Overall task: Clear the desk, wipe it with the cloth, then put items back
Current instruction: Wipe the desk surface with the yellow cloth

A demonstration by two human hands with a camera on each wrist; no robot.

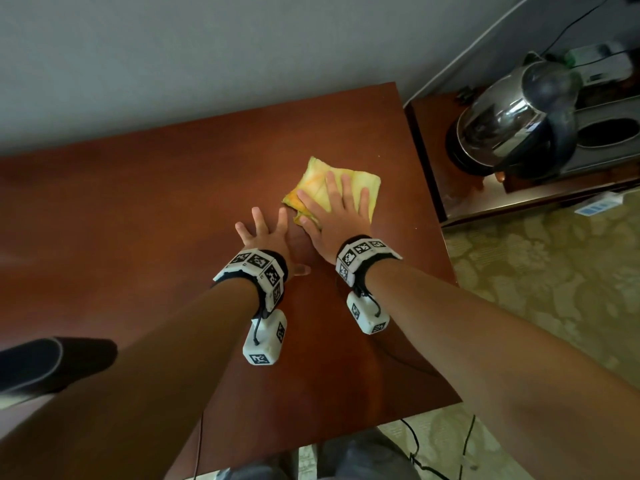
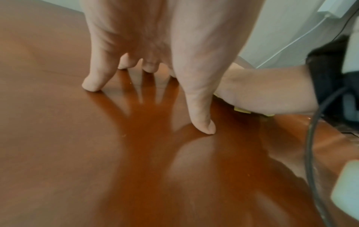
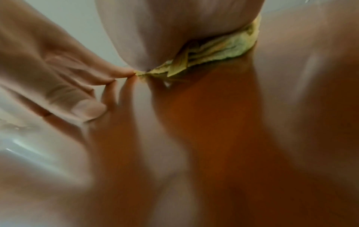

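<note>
A folded yellow cloth [image 1: 360, 183] lies on the reddish-brown desk [image 1: 138, 216], toward its far right part. My right hand [image 1: 334, 211] presses flat on the cloth with spread, straight fingers; the right wrist view shows the palm on the cloth's crumpled edge [image 3: 223, 50]. My left hand [image 1: 265, 230] rests just left of it on bare wood, fingers spread and straight. In the left wrist view its fingertips [image 2: 91, 87] touch the desk [image 2: 77, 153], and the right hand [image 2: 262, 93] sits beside the thumb.
A steel electric kettle [image 1: 512, 126] stands on a lower side cabinet [image 1: 519, 195] right of the desk. A dark object [image 1: 52, 362] lies at the desk's near left. Cables [image 1: 415, 455] trail on the patterned carpet [image 1: 554, 271]. A grey wall [image 1: 207, 57] backs the desk.
</note>
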